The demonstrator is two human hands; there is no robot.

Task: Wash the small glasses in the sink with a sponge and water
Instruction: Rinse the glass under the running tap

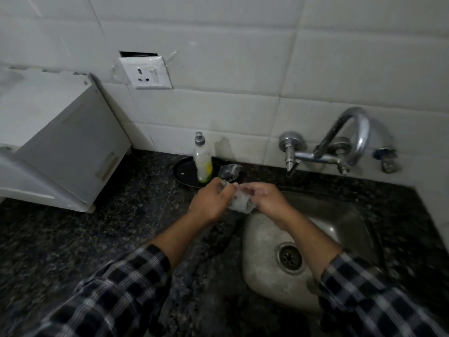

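The small glass (pixel 240 203) is held in the air over the far left corner of the sink (pixel 264 242), above the sink rim where it meets the surface (pixel 109 239). The glass is tilted and coated with white foam.

Left hand (pixel 211 203): fingers (pixel 227 190) curled round the left side of the glass, gripping it. Right hand (pixel 266 199): fingers (pixel 250 190) curled over the right side of the same glass, gripping it. The two hands are close together, with only the glass between them. Both forearms extend from checked sleeves (pixel 116 288).

The sink is a steel basin set into the right part of the dark speckled stone surface. Its drain (pixel 290 257) lies toward the near side of the basin. A chrome tap (pixel 349 139) is mounted on the tiled wall (pixel 243 57) above the far edge of the sink.

At the far edge of the surface, left of the sink, a dark round tray (pixel 182 170) carries an upright soap bottle (pixel 202 161). A clear object (pixel 229 171) sits just beside the bottle; it is too blurred to identify. A white appliance (pixel 60 142) occupies the far left corner of the surface. A wall socket (pixel 148 72) is fixed to the tiles above it.
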